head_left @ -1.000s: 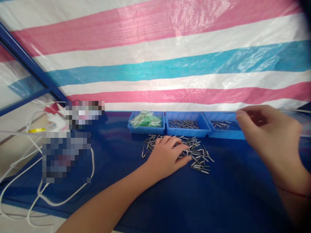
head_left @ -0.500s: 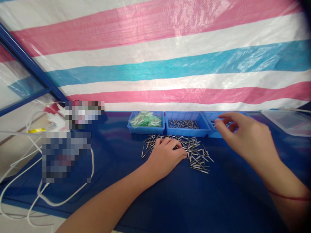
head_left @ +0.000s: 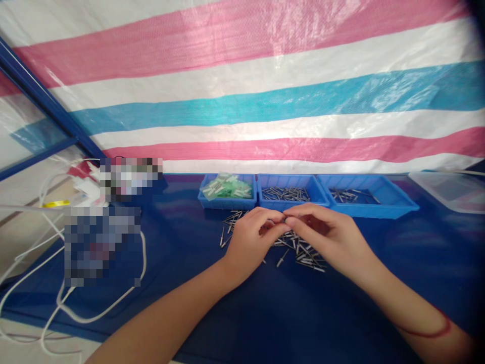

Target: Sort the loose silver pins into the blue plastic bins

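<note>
A loose pile of small metal pins point(head_left: 303, 253) lies on the dark blue table cloth point(head_left: 212, 283), just in front of three blue trays. My left hand point(head_left: 250, 242) and my right hand point(head_left: 329, 237) meet over the pile, fingertips touching in a pinch at about the pile's top. Both hands are closed on something small between the fingertips; it looks like a pin but is too small to make out. The hands hide the middle of the pile.
The left blue tray point(head_left: 227, 202) holds green plastic pieces, the middle tray point(head_left: 290, 202) and the right tray point(head_left: 394, 207) hold metal pins. A clear plastic lid point(head_left: 450, 192) lies at far right. White cables point(head_left: 56, 298) and blurred items sit at left. A striped tarp hangs behind.
My right hand came back from the right tray to the pile and met my left hand. My left hand lifted off the pile into a pinch.
</note>
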`<state>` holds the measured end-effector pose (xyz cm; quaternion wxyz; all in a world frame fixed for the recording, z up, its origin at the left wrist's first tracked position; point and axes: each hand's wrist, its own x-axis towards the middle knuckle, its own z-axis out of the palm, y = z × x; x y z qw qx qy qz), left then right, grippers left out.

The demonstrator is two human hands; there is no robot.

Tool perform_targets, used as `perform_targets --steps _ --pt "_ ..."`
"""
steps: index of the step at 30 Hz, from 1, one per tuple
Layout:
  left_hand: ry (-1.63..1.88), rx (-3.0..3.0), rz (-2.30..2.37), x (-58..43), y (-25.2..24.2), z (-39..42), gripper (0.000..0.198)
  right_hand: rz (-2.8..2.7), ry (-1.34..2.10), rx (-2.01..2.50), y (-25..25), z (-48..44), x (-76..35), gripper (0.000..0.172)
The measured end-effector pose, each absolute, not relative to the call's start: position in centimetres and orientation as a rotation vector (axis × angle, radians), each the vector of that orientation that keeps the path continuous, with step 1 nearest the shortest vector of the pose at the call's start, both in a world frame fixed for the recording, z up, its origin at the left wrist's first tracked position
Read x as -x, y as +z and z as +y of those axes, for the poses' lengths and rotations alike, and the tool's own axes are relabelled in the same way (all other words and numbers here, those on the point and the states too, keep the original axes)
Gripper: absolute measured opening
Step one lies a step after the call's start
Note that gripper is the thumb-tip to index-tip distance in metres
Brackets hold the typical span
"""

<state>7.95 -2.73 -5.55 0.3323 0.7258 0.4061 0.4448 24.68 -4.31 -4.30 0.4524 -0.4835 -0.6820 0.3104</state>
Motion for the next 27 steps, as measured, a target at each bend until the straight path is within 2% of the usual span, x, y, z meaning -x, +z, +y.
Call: perform_targets --steps 8,16,27 --pt "1.155 -1.737 1.016 -7.97 -6.04 -2.66 0.022 -1.658 0.806 1.202 -4.43 -4.38 -24.46 0.018" --pt "1.070 -2.144 0.930 -7.75 -5.93 -2.34 0.018 -1.655 0.690 1.198 -4.03 -4.51 -24.59 0.012" --pt "1.088 -2.157 0.901 -7.73 -5.92 -2.35 0.018 -1.697 0.702 1.161 -4.51 -4.43 -24.68 0.012"
